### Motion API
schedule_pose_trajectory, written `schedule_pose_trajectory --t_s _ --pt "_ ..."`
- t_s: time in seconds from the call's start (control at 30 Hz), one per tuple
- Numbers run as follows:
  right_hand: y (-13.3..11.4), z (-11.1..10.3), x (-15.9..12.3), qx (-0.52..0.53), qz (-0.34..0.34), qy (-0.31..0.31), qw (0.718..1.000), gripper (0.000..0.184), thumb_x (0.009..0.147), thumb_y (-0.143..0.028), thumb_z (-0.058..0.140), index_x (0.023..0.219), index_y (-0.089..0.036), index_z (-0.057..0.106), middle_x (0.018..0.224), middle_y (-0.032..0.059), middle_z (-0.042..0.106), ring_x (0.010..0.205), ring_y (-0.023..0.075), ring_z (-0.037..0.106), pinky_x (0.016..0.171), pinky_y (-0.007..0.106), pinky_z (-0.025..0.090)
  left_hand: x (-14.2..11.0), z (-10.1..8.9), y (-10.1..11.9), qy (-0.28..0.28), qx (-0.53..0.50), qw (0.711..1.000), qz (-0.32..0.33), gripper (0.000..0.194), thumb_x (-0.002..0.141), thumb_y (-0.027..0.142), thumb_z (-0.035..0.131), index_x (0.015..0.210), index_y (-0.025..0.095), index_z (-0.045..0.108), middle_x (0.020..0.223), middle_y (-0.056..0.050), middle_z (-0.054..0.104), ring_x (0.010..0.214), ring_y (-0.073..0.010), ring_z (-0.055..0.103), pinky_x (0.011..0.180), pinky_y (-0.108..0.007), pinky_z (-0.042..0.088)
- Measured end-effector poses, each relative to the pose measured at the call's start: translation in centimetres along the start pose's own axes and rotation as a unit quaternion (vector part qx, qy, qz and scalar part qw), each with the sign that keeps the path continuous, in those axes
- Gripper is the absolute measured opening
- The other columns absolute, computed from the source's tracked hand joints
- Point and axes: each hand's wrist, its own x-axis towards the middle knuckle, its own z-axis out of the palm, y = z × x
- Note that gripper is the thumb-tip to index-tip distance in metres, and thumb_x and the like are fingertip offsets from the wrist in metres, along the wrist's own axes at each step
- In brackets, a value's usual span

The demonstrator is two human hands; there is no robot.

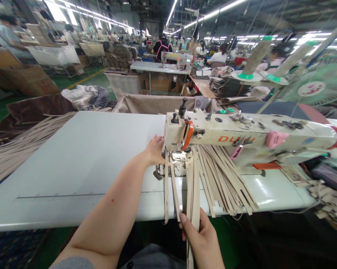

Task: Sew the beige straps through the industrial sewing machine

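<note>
My right hand is closed around several long beige fabric strips at the table's front edge. These strips run up to the presser foot area of a white sewing machine. Two narrow strips hang beside them on the left, over the edge. My left hand lies to the left of the machine head, fingers stretched out, with part of it hidden behind the head. Whether it touches a strip I cannot make out. Under the machine arm a fanned bundle of similar strips lies on the table.
The white sewing table carries a printed ruler. Strips are heaped off its left side. Behind stands a cloth-lined bin. Thread cones and a green fan stand at the right. Other people work farther back.
</note>
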Motion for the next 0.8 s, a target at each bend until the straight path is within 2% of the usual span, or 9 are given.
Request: schedule_pose_trajectory --t_s 0.1,0.2,0.33,0.47,0.6,0.8 --pt "-0.1 -0.6 -0.3 0.026 0.029 -0.009 0.999 0.058 0.075 -0.074 0.097 0.086 -0.021 0.078 0.061 -0.0015 0.069 0.053 0.0155 0.055 0.055 0.028 0.047 0.1 -0.1 0.1 0.005 0.001 1.000 0.001 0.122 0.060 0.044 0.103 0.166 0.016 0.051 0.181 -0.024 0.038 0.172 -0.0552 0.021 0.141 -0.063 0.024" --pt "-0.2 -1.3 -0.5 0.057 0.074 -0.028 0.995 0.057 0.077 -0.073 0.096 0.084 -0.019 0.079 0.064 0.0003 0.072 0.053 0.0136 0.054 0.053 0.024 0.042 0.1 -0.1 -0.1 0.004 0.000 1.000 0.002 0.121 0.059 0.044 0.104 0.166 0.017 0.052 0.179 -0.023 0.040 0.171 -0.0558 0.021 0.141 -0.062 0.023" --pt "0.2 -2.2 -0.7 0.109 0.115 -0.049 0.986 0.058 0.072 -0.067 0.103 0.099 -0.018 0.088 0.070 0.0019 0.076 0.063 0.0158 0.062 0.061 0.023 0.046 0.2 0.0 -0.2 -0.018 0.013 1.000 0.006 0.123 0.059 0.055 0.103 0.165 0.019 0.053 0.180 -0.021 0.037 0.172 -0.0544 0.018 0.141 -0.062 0.022" --pt "1.0 -2.8 -0.9 0.123 0.142 -0.073 0.979 0.055 0.069 -0.065 0.106 0.090 -0.018 0.088 0.071 0.0043 0.079 0.066 0.0173 0.067 0.063 0.024 0.048 0.2 -0.1 -0.2 -0.021 0.020 1.000 0.009 0.125 0.058 0.061 0.100 0.166 0.021 0.053 0.182 -0.018 0.035 0.172 -0.0533 0.019 0.141 -0.061 0.024" --pt "1.6 -3.1 -1.2 0.119 0.152 -0.096 0.977 0.055 0.069 -0.067 0.106 0.077 -0.018 0.080 0.069 0.0052 0.080 0.062 0.0170 0.068 0.062 0.024 0.049 0.3 0.0 -0.2 -0.027 0.032 0.999 0.009 0.126 0.059 0.063 0.098 0.167 0.020 0.051 0.181 -0.020 0.036 0.172 -0.0525 0.021 0.141 -0.060 0.025" --pt "2.2 -3.0 -1.2 0.104 0.136 -0.091 0.981 0.060 0.071 -0.072 0.103 0.077 -0.019 0.075 0.063 0.0038 0.078 0.053 0.0147 0.066 0.057 0.024 0.047 0.5 0.3 -0.6 -0.013 0.028 0.999 0.027 0.118 0.060 0.058 0.099 0.163 0.019 0.056 0.178 -0.019 0.042 0.169 -0.0514 0.028 0.139 -0.059 0.028"
